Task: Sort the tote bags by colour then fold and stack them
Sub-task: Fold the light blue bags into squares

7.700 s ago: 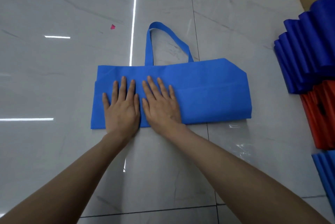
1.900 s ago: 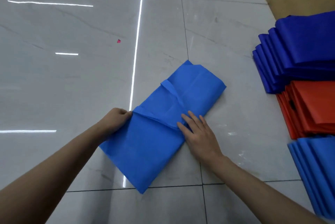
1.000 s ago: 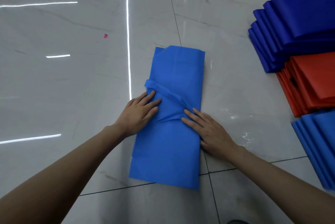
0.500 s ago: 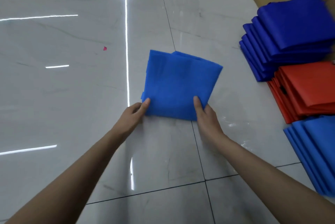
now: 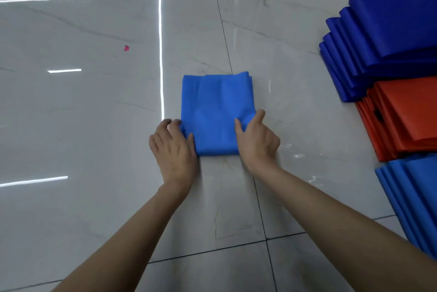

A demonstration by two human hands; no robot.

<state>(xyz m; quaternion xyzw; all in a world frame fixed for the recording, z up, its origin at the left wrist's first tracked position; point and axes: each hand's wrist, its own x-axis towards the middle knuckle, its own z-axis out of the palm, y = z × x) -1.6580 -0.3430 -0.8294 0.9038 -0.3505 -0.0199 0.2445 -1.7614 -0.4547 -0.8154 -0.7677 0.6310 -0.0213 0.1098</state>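
Head view: folded blue tote bag (image 5: 216,109) lies flat on the tiled floor (image 5: 94,131), left hand (image 5: 172,147) and right hand (image 5: 257,142) each gripping a near corner, thumbs on top.

You get a single view, from the wide-angle camera on your head, facing forward and down at the glossy grey marble-tile floor (image 5: 71,114). It is close: your forearms (image 5: 132,232) enter from the bottom edge, and your left hand (image 5: 173,147) and right hand (image 5: 256,142) reach the folded square blue fabric tote bag (image 5: 217,107) near the frame's centre.
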